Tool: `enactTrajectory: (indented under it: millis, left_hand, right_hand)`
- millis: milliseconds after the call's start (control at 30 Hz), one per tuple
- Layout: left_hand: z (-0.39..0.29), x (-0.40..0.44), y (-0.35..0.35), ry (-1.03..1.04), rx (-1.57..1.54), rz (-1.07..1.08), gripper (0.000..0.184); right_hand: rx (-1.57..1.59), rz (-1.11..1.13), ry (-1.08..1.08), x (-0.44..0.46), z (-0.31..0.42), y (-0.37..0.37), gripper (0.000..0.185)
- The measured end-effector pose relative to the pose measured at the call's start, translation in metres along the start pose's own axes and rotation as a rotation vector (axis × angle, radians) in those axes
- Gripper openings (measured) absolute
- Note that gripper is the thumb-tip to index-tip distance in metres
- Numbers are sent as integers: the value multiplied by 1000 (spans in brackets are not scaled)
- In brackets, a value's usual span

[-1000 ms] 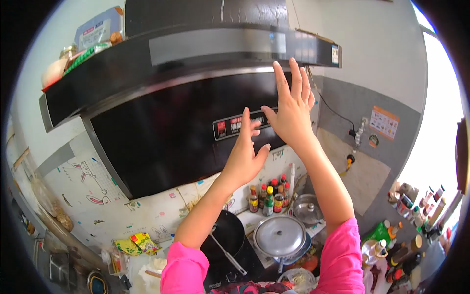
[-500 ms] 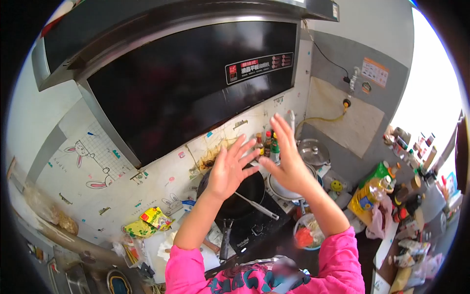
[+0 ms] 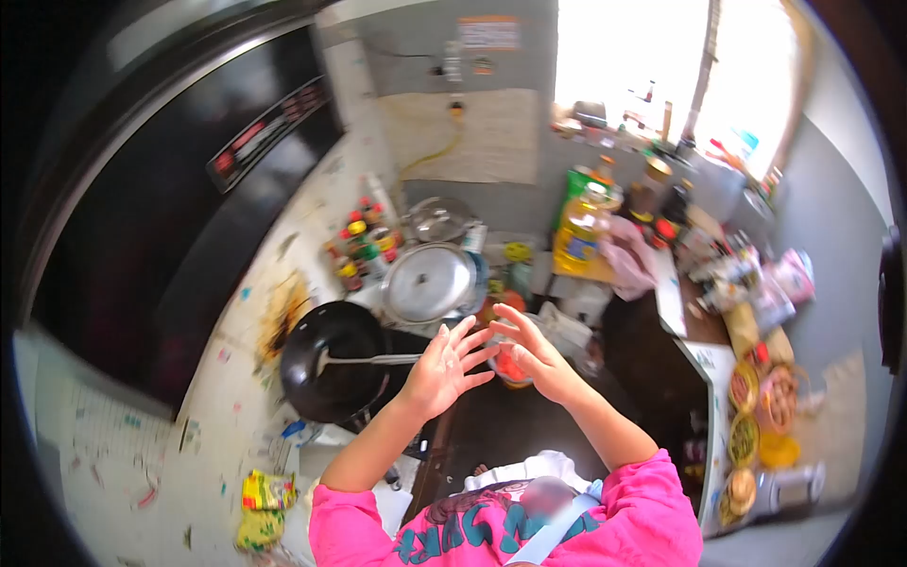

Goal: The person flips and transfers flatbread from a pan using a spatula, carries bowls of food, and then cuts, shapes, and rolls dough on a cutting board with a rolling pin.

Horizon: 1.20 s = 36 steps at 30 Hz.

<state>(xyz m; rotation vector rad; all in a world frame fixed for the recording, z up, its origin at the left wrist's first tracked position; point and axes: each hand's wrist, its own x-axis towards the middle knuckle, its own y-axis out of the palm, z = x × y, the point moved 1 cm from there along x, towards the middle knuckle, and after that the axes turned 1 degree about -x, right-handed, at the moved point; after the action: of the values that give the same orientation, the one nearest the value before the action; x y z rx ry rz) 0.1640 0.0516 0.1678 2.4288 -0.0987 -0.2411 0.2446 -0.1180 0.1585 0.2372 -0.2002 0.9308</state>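
Two hands, raised in front of a pink shirt (image 3: 359,529). Left hand (image 3: 437,374): open, fingers spread, nothing held. Right hand (image 3: 540,367): open, fingers apart and slightly bent, nothing held. Fingertips of both near each other; contact impossible to tell.

Behind the right hand and partly hidden by it: bowl (image 3: 515,383) with red food. To the left of the left hand: ladle (image 3: 378,360), head in the wok (image 3: 335,406), handle over the rim and toward that hand. Handle end hidden or blurred at the fingers; contact not clear.

Beyond the wok and ladle: lid (image 3: 430,282), round and metal, with bottles (image 3: 361,244) just to its left. Farther right: oil bottle (image 3: 576,236), upright, beside a pink bag (image 3: 628,260). At the far side: window (image 3: 628,47), bright.
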Motion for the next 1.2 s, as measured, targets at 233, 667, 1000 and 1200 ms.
enactTrajectory:
  millis: [233, 667, 1000, 1200]
  left_hand:
    - [115, 99, 86, -366, 15, 284, 58]
    - [342, 186, 268, -810, 27, 514, 52]
    - [469, 204, 344, -1173, 98, 704, 59]
    - [549, 238, 362, -1317, 261, 621, 46]
  right_hand:
    - [-65, -459, 29, -143, 20, -93, 67]
    - [10, -1144, -30, -389, 42, -196, 68]
    - [96, -1594, -71, -513, 21, -216, 59]
    - [342, -2022, -39, -563, -18, -232, 33]
